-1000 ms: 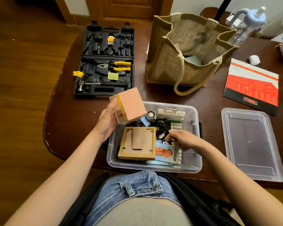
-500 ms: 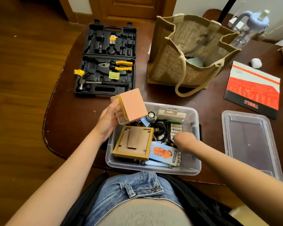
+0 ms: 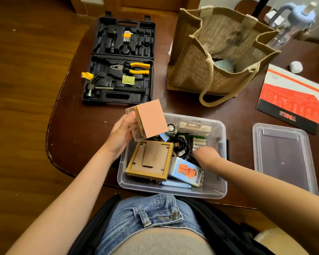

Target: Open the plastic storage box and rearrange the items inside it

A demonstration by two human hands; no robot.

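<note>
The clear plastic storage box [image 3: 221,188] stands open at the table's near edge. Its lid [image 3: 282,157] lies flat to the right. My left hand [image 3: 121,136] holds a small clear case with a pink top [image 3: 151,119] above the box's far left corner. My right hand [image 3: 205,156] reaches down into the middle of the box; its fingers are hidden among the items. Inside lie a wooden frame [image 3: 150,160], a mini fan carton [image 3: 187,171], a black cable [image 3: 180,146], batteries [image 3: 198,142] and a white packet [image 3: 194,127].
An open black tool case [image 3: 121,61] with pliers and a hammer lies at the far left. A jute bag [image 3: 219,56] stands behind the box. A red tools booklet [image 3: 291,98] and a blue bottle [image 3: 293,21] sit at the right.
My right hand has pushed deeper into the box, so its fingers are now out of sight. The left hand still holds the pink-topped case in much the same place.
</note>
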